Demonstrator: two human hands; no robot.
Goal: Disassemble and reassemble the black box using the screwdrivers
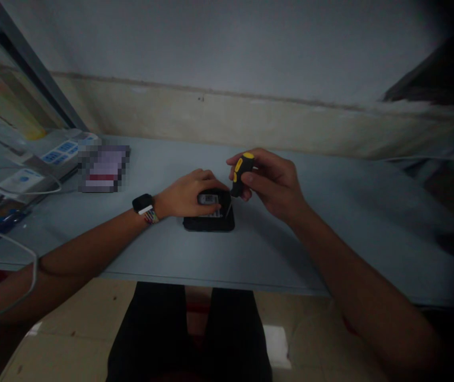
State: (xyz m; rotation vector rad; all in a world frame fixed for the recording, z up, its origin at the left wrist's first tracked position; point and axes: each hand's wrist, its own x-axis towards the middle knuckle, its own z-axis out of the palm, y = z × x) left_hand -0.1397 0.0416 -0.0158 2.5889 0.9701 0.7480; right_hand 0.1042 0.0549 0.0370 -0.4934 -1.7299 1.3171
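My left hand (195, 195), with a watch (144, 204) on its wrist, is closed around a small black device with a printed label (210, 199). The device rests on a flat, black, rounded piece (209, 224) on the table. My right hand (272, 183) grips a short black-and-yellow screwdriver (242, 172), tilted with its handle up. Its shaft points down toward the device's right edge. Whether the tip touches the device I cannot tell.
A phone with a blurred screen (105, 168) lies on the blue-grey table (163, 249), left of my hands. Beside it are a white power strip (54, 159), white cables (32, 254) and a blue item (2, 225). A wall (227, 114) runs behind the table.
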